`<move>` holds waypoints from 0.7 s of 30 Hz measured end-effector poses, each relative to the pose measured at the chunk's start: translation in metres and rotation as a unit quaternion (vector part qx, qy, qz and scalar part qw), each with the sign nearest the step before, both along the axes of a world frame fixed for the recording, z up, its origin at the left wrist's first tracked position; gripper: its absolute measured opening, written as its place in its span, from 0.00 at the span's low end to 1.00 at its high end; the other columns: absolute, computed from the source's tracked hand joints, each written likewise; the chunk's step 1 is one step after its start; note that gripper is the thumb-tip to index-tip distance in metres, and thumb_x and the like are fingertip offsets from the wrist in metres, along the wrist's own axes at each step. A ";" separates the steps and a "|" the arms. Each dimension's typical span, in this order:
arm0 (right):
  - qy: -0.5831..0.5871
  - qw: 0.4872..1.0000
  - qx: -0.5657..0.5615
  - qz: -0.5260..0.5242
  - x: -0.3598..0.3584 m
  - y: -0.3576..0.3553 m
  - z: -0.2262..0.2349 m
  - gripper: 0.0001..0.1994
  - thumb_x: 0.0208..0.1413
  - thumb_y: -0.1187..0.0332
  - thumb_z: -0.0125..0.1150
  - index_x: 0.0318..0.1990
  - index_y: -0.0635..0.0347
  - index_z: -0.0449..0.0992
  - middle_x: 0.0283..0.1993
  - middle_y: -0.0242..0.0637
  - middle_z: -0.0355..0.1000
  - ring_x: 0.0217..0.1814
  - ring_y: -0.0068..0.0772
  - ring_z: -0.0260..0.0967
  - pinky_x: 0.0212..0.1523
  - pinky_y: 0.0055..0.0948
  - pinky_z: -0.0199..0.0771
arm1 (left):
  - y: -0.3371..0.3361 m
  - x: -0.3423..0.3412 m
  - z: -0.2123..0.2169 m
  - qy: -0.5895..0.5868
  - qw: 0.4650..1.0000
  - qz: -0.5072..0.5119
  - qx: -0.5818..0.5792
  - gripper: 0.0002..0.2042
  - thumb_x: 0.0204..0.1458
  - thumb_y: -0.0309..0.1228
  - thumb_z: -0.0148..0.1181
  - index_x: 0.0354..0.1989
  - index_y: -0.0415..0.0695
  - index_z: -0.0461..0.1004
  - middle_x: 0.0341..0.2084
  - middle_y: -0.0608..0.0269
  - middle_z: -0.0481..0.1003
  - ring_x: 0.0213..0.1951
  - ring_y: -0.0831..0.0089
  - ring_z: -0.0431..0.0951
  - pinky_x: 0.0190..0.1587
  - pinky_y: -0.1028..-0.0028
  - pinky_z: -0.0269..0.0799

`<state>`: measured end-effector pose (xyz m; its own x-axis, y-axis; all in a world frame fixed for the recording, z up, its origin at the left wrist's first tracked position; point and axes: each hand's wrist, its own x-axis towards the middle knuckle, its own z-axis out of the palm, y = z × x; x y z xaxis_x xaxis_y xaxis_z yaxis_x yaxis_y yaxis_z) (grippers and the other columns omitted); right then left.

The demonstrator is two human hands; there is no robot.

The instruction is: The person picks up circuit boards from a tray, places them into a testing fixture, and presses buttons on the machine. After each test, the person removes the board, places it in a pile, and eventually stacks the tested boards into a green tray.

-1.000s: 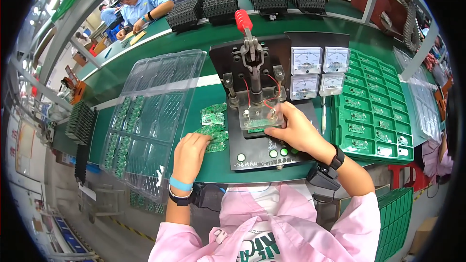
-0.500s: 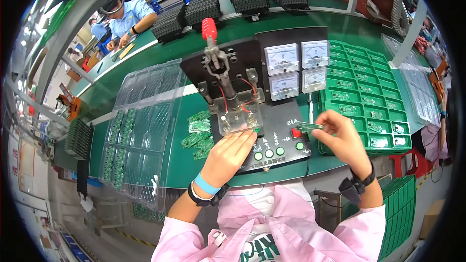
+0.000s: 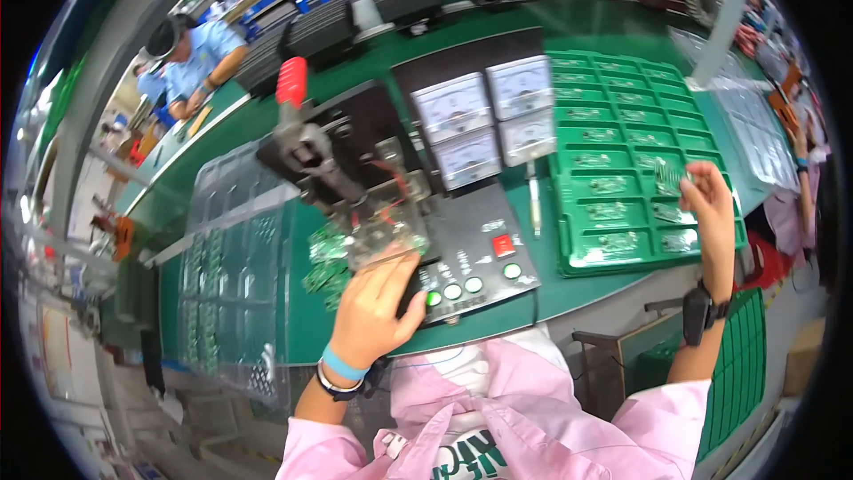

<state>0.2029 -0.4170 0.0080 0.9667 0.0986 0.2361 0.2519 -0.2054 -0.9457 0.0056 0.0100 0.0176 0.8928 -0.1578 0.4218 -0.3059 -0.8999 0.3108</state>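
On the far left lies a clear plastic tray (image 3: 227, 258), bumpy with little pockets, some holding small green boards. Next to it a few loose green boards (image 3: 327, 260) sit on the green table (image 3: 622, 280). The left hand (image 3: 373, 307) rests on the front of a black box (image 3: 462, 253), its fingers (image 3: 391, 260) curled onto a clear plastic block (image 3: 384, 233) under a metal clamp with a red handle (image 3: 291, 82). Round buttons (image 3: 462, 287) glow just beside the thumb. Behind stand four square white dials (image 3: 484, 120). Farther right is a green tray (image 3: 635, 160) with many square pockets. Over it the right hand (image 3: 711, 213) pinches a small green board (image 3: 668, 176) between narrow fingers, above the tray's right side.
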 end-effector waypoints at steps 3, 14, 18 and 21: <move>-0.015 0.996 -0.014 -0.084 0.041 -0.032 0.001 0.10 0.59 0.73 0.58 0.47 0.62 0.71 0.31 0.26 0.68 0.30 0.14 0.65 0.30 0.15 0.65 | -0.004 0.001 0.000 0.001 1.000 0.005 0.020 0.22 0.45 0.27 0.64 0.52 0.37 0.73 0.47 0.48 0.74 0.50 0.52 0.74 0.52 0.62 0.69; -0.091 0.936 -0.203 -0.272 0.124 -0.092 -0.024 0.14 0.55 0.70 0.61 0.48 0.63 0.74 0.41 0.39 0.75 0.36 0.26 0.74 0.36 0.26 0.74 | -0.007 -0.003 -0.012 0.009 0.998 0.053 0.015 0.25 0.46 0.29 0.64 0.55 0.37 0.70 0.50 0.46 0.70 0.51 0.48 0.71 0.55 0.60 0.66; -0.242 0.843 -0.350 -0.328 0.097 -0.110 -0.007 0.16 0.48 0.67 0.66 0.45 0.64 0.76 0.42 0.50 0.75 0.38 0.39 0.75 0.38 0.35 0.74 | -0.012 -0.007 -0.006 0.022 0.998 0.055 0.037 0.29 0.44 0.31 0.65 0.57 0.36 0.68 0.52 0.45 0.69 0.53 0.47 0.69 0.56 0.58 0.64; -0.109 0.868 -0.395 -0.280 0.058 -0.117 0.009 0.18 0.44 0.63 0.69 0.40 0.66 0.77 0.42 0.55 0.74 0.40 0.44 0.75 0.40 0.38 0.75 | -0.008 -0.008 -0.005 0.042 0.997 0.054 0.046 0.34 0.42 0.35 0.67 0.59 0.35 0.65 0.54 0.45 0.68 0.55 0.46 0.67 0.58 0.57 0.62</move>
<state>0.2607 -0.5344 0.0174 0.8560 -0.1577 0.4923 0.0594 -0.9160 -0.3967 -0.0026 0.0019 0.0126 0.9382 -0.0931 0.3333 -0.1816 -0.9523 0.2451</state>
